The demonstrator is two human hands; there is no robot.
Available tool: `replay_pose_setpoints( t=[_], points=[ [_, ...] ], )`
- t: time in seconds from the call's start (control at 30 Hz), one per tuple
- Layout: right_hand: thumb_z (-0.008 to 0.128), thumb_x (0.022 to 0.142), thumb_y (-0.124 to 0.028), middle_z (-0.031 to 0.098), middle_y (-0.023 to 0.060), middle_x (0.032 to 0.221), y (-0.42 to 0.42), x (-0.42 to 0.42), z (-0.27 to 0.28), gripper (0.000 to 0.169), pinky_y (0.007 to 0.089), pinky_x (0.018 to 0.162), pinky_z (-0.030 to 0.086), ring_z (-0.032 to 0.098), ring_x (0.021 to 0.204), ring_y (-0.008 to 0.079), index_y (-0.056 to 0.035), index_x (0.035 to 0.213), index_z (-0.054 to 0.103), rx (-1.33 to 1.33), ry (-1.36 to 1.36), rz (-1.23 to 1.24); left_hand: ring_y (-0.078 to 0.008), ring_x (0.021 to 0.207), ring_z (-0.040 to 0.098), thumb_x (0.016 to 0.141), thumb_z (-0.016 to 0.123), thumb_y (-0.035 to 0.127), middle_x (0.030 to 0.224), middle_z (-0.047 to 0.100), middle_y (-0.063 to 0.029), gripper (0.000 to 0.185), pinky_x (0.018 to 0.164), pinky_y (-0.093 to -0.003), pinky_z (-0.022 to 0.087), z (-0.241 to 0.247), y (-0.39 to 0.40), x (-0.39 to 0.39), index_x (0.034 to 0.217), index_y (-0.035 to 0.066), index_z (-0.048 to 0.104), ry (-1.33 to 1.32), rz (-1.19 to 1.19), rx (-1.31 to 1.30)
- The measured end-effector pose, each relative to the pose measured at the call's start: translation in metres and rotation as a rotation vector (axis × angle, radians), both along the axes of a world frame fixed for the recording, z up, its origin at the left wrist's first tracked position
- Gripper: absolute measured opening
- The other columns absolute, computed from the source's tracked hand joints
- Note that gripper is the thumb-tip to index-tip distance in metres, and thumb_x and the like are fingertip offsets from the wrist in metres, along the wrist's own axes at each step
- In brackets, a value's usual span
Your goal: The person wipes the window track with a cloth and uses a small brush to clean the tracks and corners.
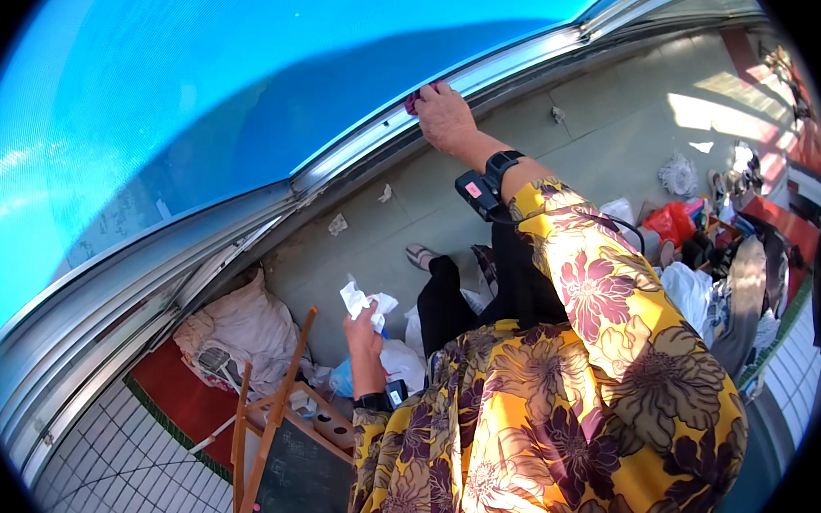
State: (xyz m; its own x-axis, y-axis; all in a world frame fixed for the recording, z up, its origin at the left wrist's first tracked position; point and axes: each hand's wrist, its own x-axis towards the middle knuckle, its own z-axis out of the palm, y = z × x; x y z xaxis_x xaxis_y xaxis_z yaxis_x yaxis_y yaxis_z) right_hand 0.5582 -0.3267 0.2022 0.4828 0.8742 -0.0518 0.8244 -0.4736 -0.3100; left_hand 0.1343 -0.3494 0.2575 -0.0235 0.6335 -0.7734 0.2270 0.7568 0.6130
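Observation:
With my right hand point(447, 118) I press a crumpled dark red cloth point(413, 103) against the silvery metal rail point(486, 69) of a window frame. The cloth lies mostly under my fingers. Bright blue panelling or sheeting point(321, 91) fills the space beyond the rail. My left hand point(363, 331) is lower down, near my body, and grips crumpled white tissue point(366, 301) that sticks up above the fingers. A black device is strapped to each of my wrists.
A wooden-framed chalkboard easel point(301, 481) stands at lower left. Behind it a pale cloth point(250, 325) covers something. Paper scraps point(338, 224) lie on the grey tiled floor point(413, 201). To the right is a pile with a red plastic bag point(670, 223), shoes and clothes.

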Motion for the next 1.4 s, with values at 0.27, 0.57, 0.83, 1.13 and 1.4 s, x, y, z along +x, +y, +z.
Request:
replay_pose_setpoints(
  t=[0.27,0.57,0.83,1.13,1.4],
  points=[
    [0.063,0.081,-0.014,0.058,0.009,0.107,0.002,-0.023,-0.004,0.019,0.0365,0.087,0.046,0.053,0.102,0.0259,-0.009,0.098,0.071,0.047,-0.062,-0.002,-0.0226,0.079,0.067,0.08,0.068,0.0,0.093,0.067,-0.0089,0.026,0.064,-0.0326,0.053,-0.003,-0.032,-0.056,0.105,-0.001,0.063,0.047,0.051,0.03],
    [0.063,0.079,-0.015,0.056,0.0002,0.11,0.046,-0.111,-0.012,0.021,0.0315,0.085,0.042,0.051,0.1,0.0197,-0.0176,0.099,0.068,0.228,-0.047,0.226,-0.0207,0.078,0.066,0.081,0.066,-0.001,0.094,0.066,-0.0082,0.027,0.063,-0.0315,0.052,-0.024,-0.038,-0.107,0.107,-0.001,0.062,0.093,0.006,0.004],
    [0.062,0.079,-0.012,0.054,0.0064,0.114,0.012,-0.069,-0.007,0.02,0.0354,0.087,0.044,0.053,0.104,0.0242,-0.013,0.098,0.067,0.166,-0.064,0.112,-0.0239,0.074,0.066,0.082,0.065,0.0,0.093,0.065,-0.0102,0.031,0.054,-0.0342,0.052,-0.028,0.02,-0.192,0.113,-0.002,0.057,0.15,-0.017,-0.022],
    [0.058,0.08,-0.009,0.053,0.013,0.122,-0.048,0.028,-0.017,0.018,0.0359,0.094,0.045,0.054,0.108,0.028,-0.0075,0.094,0.068,0.107,-0.164,-0.151,-0.0253,0.074,0.067,0.082,0.065,-0.001,0.092,0.065,-0.0112,0.032,0.055,-0.0364,0.053,-0.031,0.042,-0.152,0.113,-0.002,0.057,0.104,-0.071,-0.019],
    [0.052,0.088,-0.014,0.05,0.011,0.125,-0.075,0.095,-0.001,0.024,0.0371,0.102,0.041,0.05,0.12,0.0276,-0.0096,0.105,0.068,-0.041,-0.056,-0.452,-0.027,0.078,0.067,0.08,0.067,0.0,0.094,0.066,-0.0128,0.035,0.061,-0.0366,0.054,-0.054,0.072,-0.151,0.113,-0.002,0.057,0.059,-0.107,-0.105]
  ],
)
